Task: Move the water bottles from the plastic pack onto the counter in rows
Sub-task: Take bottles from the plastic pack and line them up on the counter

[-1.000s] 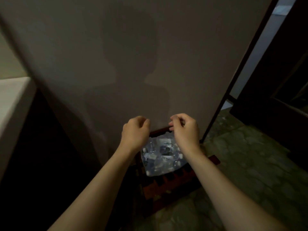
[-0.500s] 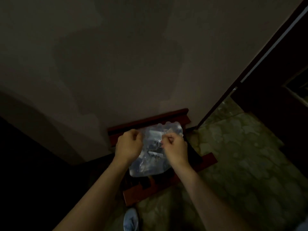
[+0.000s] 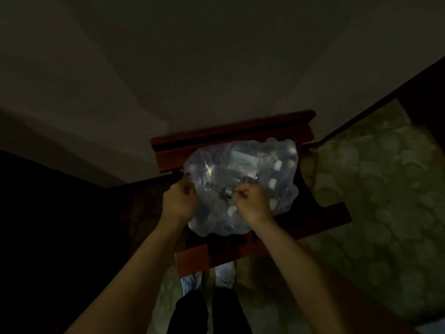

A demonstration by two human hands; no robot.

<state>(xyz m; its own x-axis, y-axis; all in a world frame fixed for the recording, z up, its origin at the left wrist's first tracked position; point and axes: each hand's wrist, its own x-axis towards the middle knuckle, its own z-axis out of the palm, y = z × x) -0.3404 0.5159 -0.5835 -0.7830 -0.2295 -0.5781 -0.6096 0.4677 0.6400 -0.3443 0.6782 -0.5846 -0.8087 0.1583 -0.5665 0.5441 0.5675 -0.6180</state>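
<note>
1. Clear plastic pack (image 3: pixel 243 184) of bottles sits on a red wooden chair (image 3: pixel 231 136).
2. Left hand (image 3: pixel 179 203) pinches the wrap at its left edge.
3. Right hand (image 3: pixel 250 203) pinches wrap near the middle.

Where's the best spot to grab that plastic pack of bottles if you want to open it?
Probably the loose film on top of the plastic pack, reached from above. The pack lies flat on a red wooden stool with its top facing up, and the wrap bunches there. The left hand and right hand pinch it at opposite sides, ready to pull apart.
</note>
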